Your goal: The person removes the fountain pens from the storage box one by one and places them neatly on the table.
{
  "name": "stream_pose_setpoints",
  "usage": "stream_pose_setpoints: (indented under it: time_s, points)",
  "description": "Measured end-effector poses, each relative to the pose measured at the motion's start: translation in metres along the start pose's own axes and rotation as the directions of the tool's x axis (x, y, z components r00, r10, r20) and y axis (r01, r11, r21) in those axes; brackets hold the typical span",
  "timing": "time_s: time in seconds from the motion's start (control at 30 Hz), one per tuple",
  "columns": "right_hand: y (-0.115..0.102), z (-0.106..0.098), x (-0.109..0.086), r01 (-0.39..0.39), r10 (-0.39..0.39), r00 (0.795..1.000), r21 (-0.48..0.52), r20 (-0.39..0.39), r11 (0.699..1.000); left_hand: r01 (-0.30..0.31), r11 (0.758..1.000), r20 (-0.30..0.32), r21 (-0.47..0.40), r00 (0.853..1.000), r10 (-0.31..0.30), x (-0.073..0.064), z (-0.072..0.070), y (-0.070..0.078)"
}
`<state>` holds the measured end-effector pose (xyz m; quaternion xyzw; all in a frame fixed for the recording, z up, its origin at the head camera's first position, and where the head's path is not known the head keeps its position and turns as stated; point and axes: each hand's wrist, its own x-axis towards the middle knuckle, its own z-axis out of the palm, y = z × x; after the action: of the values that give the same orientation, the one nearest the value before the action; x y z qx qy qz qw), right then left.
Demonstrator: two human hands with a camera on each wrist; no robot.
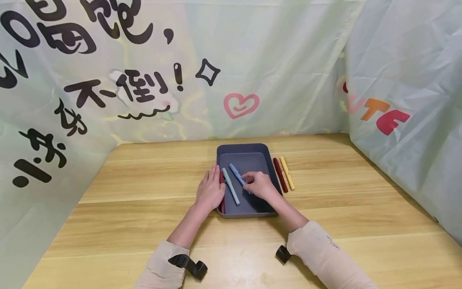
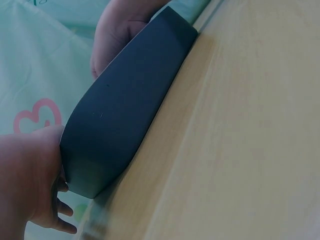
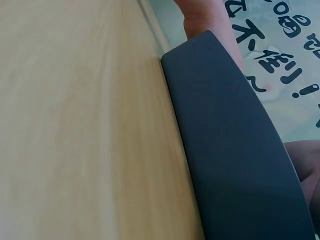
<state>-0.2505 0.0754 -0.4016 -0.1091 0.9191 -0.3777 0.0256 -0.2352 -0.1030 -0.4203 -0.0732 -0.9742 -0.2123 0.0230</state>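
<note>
A dark grey tray (image 1: 252,147) lies on the wooden table, with several pens inside. My left hand (image 1: 211,192) rests over the tray's left rim, its fingers straight and pointing away from me. Partly under that hand, a dark red pen (image 1: 222,205) lies along the left wall. Just right of it a pale blue-green pen (image 1: 231,188) slants across the tray floor. My right hand (image 1: 260,185) reaches over the right side and pinches a blue pen (image 1: 235,170) between thumb and fingers near its lower end. In the left wrist view the tray's outer wall (image 2: 115,110) hides most of the right hand.
Right of the tray, a dark red pen (image 1: 280,175) and a yellow pen (image 1: 287,173) lie side by side on the table (image 1: 346,200). A printed cloth (image 1: 288,72) hangs behind and along both sides of the table. Black wrist mounts (image 1: 189,266) sit at both sleeves.
</note>
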Motion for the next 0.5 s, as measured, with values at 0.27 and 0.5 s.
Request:
stream_pose_setpoints:
  time_s: [0.27, 0.5]
  points:
    - [0.0059, -0.0019, -0.0005, -0.047, 0.045, 0.999, 0.127, 0.020, 0.991, 0.001, 1.000, 0.001, -0.013, 1.000, -0.001, -0.0007, -0.0018, 0.0012]
    - [0.0064, -0.0056, -0.0032, -0.071, 0.069, 0.997, 0.218, 0.018, 0.973, -0.004, 1.000, -0.002, -0.021, 1.000, 0.004, -0.0008, -0.0015, 0.0004]
